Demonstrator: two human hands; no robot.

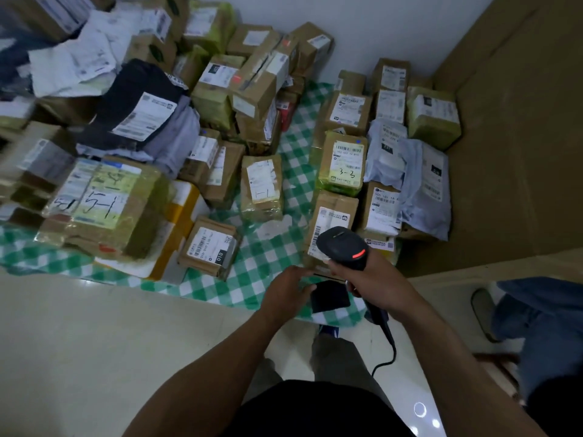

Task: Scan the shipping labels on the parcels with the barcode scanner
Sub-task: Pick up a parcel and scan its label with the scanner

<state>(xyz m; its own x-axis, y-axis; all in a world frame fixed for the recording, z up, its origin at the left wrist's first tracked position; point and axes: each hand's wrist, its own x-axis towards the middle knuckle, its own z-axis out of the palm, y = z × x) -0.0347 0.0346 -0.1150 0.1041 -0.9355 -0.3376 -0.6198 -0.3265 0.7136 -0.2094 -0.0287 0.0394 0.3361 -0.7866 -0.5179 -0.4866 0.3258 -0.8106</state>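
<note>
The task looks to be somewhere in its middle, though nothing in view proves which labels have been read: a few boxes carry handwritten marks, such as the yellow-taped box marked "3-3" [342, 165] and the large box marked "5-1" [101, 203], while most parcels on the green checked cloth [277, 247] show only printed labels. The jumbled pile behind the large box suggests a good deal is left to do. The right hand [367, 279] is wrapped round the grip of the black barcode scanner [342, 247], whose red light is lit and whose cable [389, 339] hangs down toward the floor. The scanner's head is held just above the near end of a cardboard parcel [334, 206] in the right-hand group, over its white shipping label [328, 223], so this is probably the label now being read. The left hand [288, 290] is just beside the right one, at the near edge of that same parcel, with its thumb toward a dark flat packet [329, 296] lying on the cloth. Its fingers bend downward, but I cannot tell whether they grip the parcel or packet or merely rest there. Grey poly mailers [422, 184] and more labelled boxes lie beyond, well apart from both hands.
</note>
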